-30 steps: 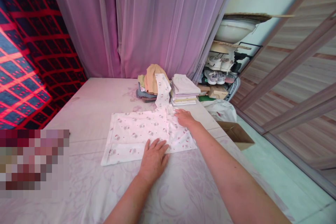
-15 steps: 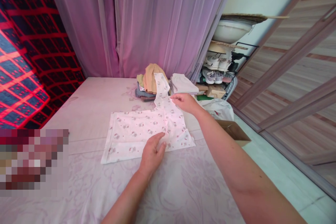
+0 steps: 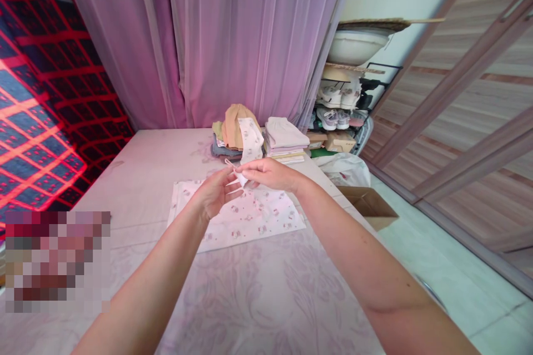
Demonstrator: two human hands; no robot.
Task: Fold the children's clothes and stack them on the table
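Note:
A white shirt (image 3: pixel 250 219) with small reddish cartoon prints lies spread flat on the bed, partly hidden by my hands and left forearm. Its narrow sleeve (image 3: pixel 251 141) reaches away from me and rests against a clothes pile. My left hand (image 3: pixel 214 191) pinches a raised white edge of the shirt between thumb and index finger, while its other fingers are spread. From the right, my right hand (image 3: pixel 270 173) closes its fingertips on the same lifted fold. Both hands meet just above the shirt's far edge.
Beyond the shirt sit a mixed clothes pile (image 3: pixel 236 127) and a neat folded stack (image 3: pixel 286 134). The bed (image 3: pixel 258 310) is bordered by purple curtains (image 3: pixel 233 39). A cardboard box (image 3: pixel 368 205) and a shoe rack with sneakers (image 3: pixel 333 116) stand on the right.
My left hand has moved up and away from the shirt's near part to meet my right hand, which shifted slightly left. A fold of the shirt is now lifted between them.

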